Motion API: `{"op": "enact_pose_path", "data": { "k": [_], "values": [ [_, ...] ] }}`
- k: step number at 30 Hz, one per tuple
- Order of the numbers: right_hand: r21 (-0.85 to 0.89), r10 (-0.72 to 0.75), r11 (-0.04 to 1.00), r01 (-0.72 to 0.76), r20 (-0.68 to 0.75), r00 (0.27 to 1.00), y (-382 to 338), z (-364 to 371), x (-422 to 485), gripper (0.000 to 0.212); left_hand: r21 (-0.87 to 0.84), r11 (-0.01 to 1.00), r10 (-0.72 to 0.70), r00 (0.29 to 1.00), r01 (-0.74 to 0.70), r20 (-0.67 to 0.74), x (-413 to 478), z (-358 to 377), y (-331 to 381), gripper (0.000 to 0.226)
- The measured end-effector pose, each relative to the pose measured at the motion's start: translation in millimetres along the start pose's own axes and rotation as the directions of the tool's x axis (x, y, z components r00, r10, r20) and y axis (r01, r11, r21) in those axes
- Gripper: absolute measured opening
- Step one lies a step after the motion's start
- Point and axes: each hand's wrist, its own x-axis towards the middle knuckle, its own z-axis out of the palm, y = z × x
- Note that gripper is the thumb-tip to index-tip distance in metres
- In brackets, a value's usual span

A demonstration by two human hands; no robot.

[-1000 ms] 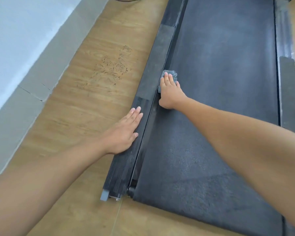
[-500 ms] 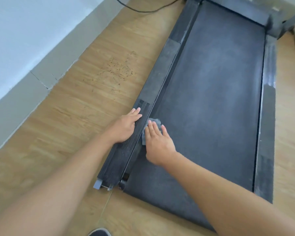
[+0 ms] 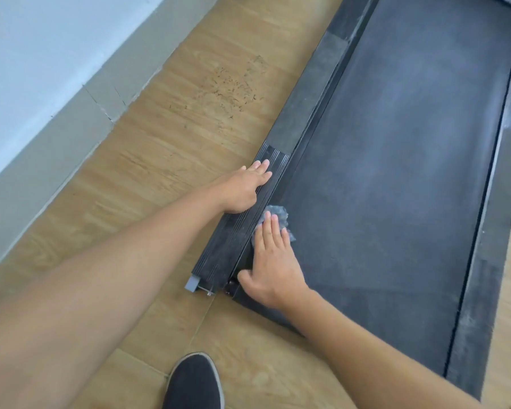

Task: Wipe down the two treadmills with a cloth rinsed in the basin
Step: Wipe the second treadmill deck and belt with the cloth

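Note:
A treadmill lies flat on the floor, its dark belt (image 3: 396,178) filling the right half of the view. A small grey cloth (image 3: 278,215) sits on the belt's left edge near the rear end. My right hand (image 3: 273,261) presses flat on the cloth with straight fingers, covering most of it. On the ribbed black left side rail (image 3: 236,249), my left hand (image 3: 242,187) rests flat with its fingers extended. The right side rail (image 3: 484,290) looks dusty. No basin and no second treadmill are in view.
The treadmill stands on a wood-pattern floor (image 3: 160,143) with a patch of dark scuff marks (image 3: 233,84). A grey skirting and white wall (image 3: 42,69) run along the left. My dark shoe (image 3: 194,382) stands at the bottom edge, just behind the treadmill's rear end.
My right hand has dragged the cloth along the belt's left edge toward the rear end. My left hand has stayed on the left rail. The camera has shifted, bringing my shoe into view.

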Motion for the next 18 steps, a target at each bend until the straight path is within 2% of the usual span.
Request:
{"op": "enact_pose_path", "data": {
  "k": [4,7,10,13,18],
  "values": [
    [-0.189,-0.062,0.979,0.083,0.112,0.992,-17.4,22.7,-38.8,0.09,0.006,1.0,-0.014,1.0,0.014,-0.008,-4.1,2.9,6.6,0.085],
    [-0.307,-0.036,0.95,0.058,0.076,0.996,0.1,11.1,-17.3,0.088,0.013,1.0,0.0,1.0,0.001,-0.01,-6.6,2.4,4.5,0.086],
    [-0.277,0.059,0.959,-0.061,-0.017,0.998,25.3,-17.4,32.5,0.091,0.03,0.999,-0.015,1.0,0.014,0.008,-5.2,-0.3,4.4,0.085],
    [-0.201,0.123,0.971,-0.126,-0.029,0.992,33.2,-36.8,57.9,0.094,0.056,0.998,-0.023,0.999,0.021,0.026,-5.5,-2.5,6.8,0.084],
    [-0.081,0.127,0.989,-0.126,0.008,0.992,-15.2,5.2,6.5,0.104,0.103,0.995,-0.019,0.998,0.013,0.062,-3.7,-5.6,2.6,0.085]
  ]
}}
